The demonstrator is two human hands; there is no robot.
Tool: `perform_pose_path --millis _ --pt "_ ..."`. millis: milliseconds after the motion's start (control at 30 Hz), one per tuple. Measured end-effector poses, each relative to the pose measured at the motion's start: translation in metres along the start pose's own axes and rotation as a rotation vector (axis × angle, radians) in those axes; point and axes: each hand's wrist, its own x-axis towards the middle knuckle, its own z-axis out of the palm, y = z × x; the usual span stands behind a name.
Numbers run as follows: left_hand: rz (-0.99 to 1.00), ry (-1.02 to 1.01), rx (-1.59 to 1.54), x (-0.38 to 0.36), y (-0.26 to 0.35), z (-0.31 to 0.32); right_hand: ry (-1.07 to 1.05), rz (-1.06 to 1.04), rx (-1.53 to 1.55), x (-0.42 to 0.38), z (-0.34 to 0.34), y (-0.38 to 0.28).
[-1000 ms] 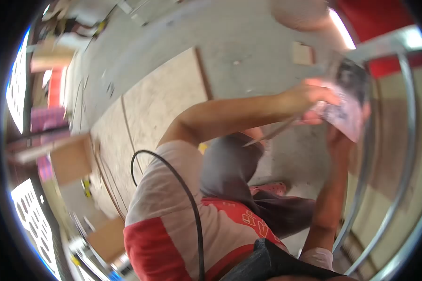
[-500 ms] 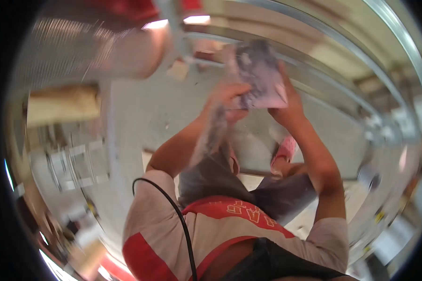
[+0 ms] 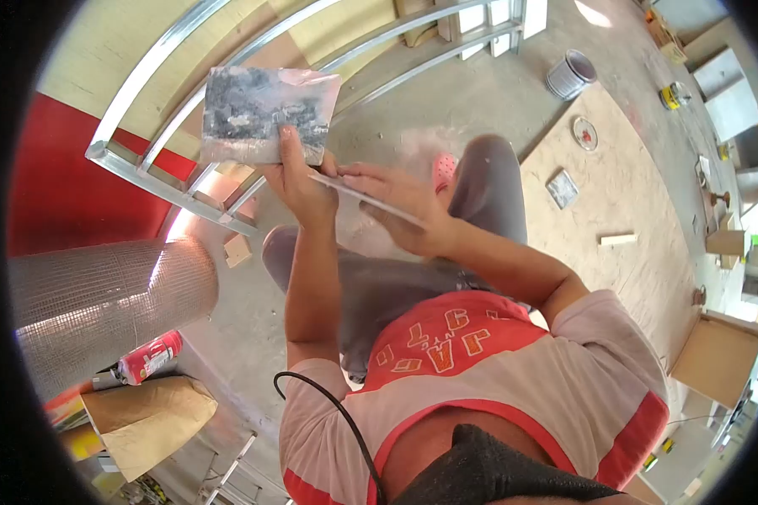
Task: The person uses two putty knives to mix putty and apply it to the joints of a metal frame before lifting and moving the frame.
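Observation:
My left hand (image 3: 307,189) is closed on the lower edge of a square plate (image 3: 253,105), its thumb pressed on the face. Grey and pale pink smears, like putty, cover the plate. My right hand (image 3: 413,219) grips a thin flat scraper plate (image 3: 370,200), which shows nearly edge-on and slants down to the right. The scraper's far end lies right by the left hand, below the square plate. The right fingers are slightly blurred.
A curved metal frame (image 3: 164,139) stands ahead, close behind the plate. Rolled wire mesh (image 3: 126,286) lies left. On the right, a plywood sheet (image 3: 615,286) bears another smeared square plate (image 3: 563,188), a round lid (image 3: 585,133) and a wood strip (image 3: 619,240). A can (image 3: 571,74) stands beyond.
The view has swung to the right, bringing the plywood sheet into sight. The hands have moved left in the picture; the smeared plate, earlier between both hands, is now in the left hand alone.

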Motion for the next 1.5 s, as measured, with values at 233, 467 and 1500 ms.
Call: perform_pose_path --millis 233,467,1500 --pt "-0.211 -0.203 -0.092 0.055 0.065 -0.069 0.279 0.667 0.809 0.049 0.011 -0.043" --pt "-0.263 -0.395 -0.269 0.069 0.034 -0.053 0.398 0.774 0.853 0.044 -0.008 -0.026" --pt "-0.569 -0.432 -0.244 0.119 -0.047 -0.013 0.474 0.731 0.633 0.117 -0.082 0.109"
